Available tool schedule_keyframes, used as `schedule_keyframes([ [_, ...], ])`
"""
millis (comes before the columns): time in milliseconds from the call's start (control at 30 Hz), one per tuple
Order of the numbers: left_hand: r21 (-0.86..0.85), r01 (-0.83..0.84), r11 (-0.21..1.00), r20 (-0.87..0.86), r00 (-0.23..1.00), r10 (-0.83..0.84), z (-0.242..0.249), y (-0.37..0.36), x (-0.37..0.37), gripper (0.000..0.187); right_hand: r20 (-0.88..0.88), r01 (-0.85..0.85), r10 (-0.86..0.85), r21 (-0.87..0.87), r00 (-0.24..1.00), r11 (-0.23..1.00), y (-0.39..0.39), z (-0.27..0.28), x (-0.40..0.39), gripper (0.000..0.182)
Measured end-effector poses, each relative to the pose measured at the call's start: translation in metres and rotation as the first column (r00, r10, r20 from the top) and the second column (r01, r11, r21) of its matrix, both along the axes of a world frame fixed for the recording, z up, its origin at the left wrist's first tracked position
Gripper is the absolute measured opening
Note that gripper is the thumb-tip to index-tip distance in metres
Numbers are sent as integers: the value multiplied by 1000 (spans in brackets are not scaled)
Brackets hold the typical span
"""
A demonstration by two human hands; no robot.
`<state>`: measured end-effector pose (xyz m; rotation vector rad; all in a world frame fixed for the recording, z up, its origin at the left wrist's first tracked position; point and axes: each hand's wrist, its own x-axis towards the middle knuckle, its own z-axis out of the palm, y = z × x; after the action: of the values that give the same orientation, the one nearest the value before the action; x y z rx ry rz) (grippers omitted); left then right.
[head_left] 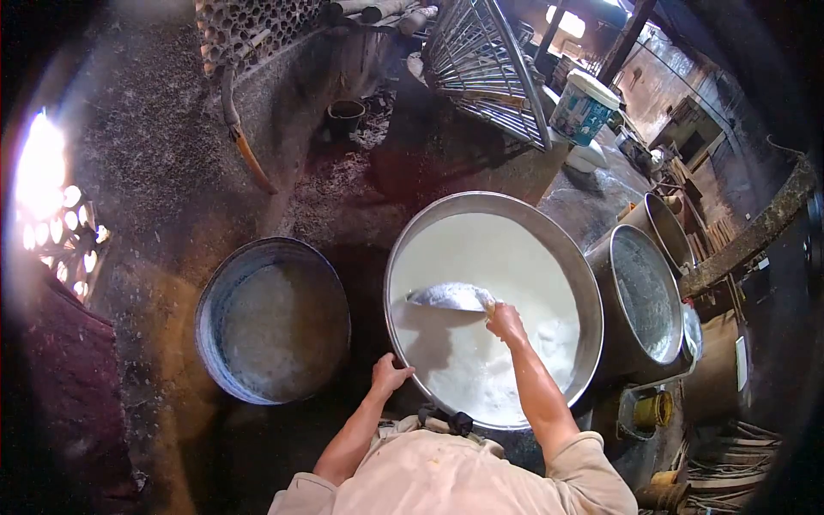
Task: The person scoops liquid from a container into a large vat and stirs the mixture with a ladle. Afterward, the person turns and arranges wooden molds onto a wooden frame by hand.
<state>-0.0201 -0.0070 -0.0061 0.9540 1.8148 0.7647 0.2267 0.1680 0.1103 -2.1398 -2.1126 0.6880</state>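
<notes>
A large round metal pot (592, 292), filled with milky white liquid (481, 249), stands in front of me. My right hand (506, 324) is closed round the short pale handle of a metal scoop (455, 297). The scoop's bowl is tilted over the liquid on the left side of the pot, casting a shadow there. Foam or lighter patches show on the liquid near my right forearm. At the pot's near left rim, my left hand (390, 376) grips the edge, its thumb lying over the rim; the other fingers are partly hidden.
Left of the pot is a wide round metal vessel (206, 335) with cloudy contents. To the right stand a tall metal drum (614, 283) and another drum (650, 206) behind it. A metal rack (524, 69) and a lidded bucket (584, 112) are farther back.
</notes>
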Motion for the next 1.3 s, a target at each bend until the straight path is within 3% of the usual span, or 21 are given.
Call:
schedule_keyframes([
  [67,-2,-15,1000,-7,1000,15,0,-1,2,44,39,-7,10,-68,999,998,-12,-13,15,23],
  [200,-51,-19,999,8,1000,20,4,1,1,42,32,-27,26,7,999,1000,-40,-54,58,27],
  [400,25,-70,997,54,996,69,-3,-1,3,37,99,-18,25,-65,995,998,-87,-71,123,28],
  [467,1,-91,996,67,994,91,1,-2,7,36,88,72,-64,-94,994,993,-102,-77,148,27],
  [500,2,-103,995,88,991,102,-10,-1,7,35,126,-14,30,-128,992,992,-111,-60,155,26],
  [633,21,-141,990,116,984,138,-26,-3,7,33,199,-43,60,-85,978,995,-139,-39,200,28],
  [667,33,-168,985,144,976,161,-33,-3,9,33,189,58,-34,-125,981,990,-144,-30,212,30],
  [800,36,-242,970,160,959,233,-30,-7,17,32,248,93,-56,-142,967,986,-155,23,253,30],
  [867,75,-270,960,147,955,257,-30,-8,23,30,208,50,-39,-46,977,998,-158,61,266,30],
  [1000,84,-329,941,89,943,322,-33,-10,33,31,119,-52,44,66,992,996,-141,74,336,27],
  [1067,62,-363,930,-14,931,365,-16,-11,41,32,-78,51,-49,16,996,999,-131,97,348,30],
  [1100,67,-368,927,-16,929,370,-13,-10,43,32,-74,57,-52,61,996,996,-122,98,352,31],
  [1200,58,-359,931,-44,931,362,-10,-12,45,34,-64,102,-85,347,994,932,-94,58,360,28],
  [1233,69,-365,929,-42,929,368,-13,-12,44,34,-65,222,-212,338,975,915,-87,40,352,28],
  [1267,81,-369,926,-40,927,373,-14,-12,43,34,40,145,-186,473,982,869,-77,18,346,29],
  [1300,87,-375,923,-40,925,379,-13,-13,43,34,9,232,-259,417,966,879,-71,4,335,29],
])
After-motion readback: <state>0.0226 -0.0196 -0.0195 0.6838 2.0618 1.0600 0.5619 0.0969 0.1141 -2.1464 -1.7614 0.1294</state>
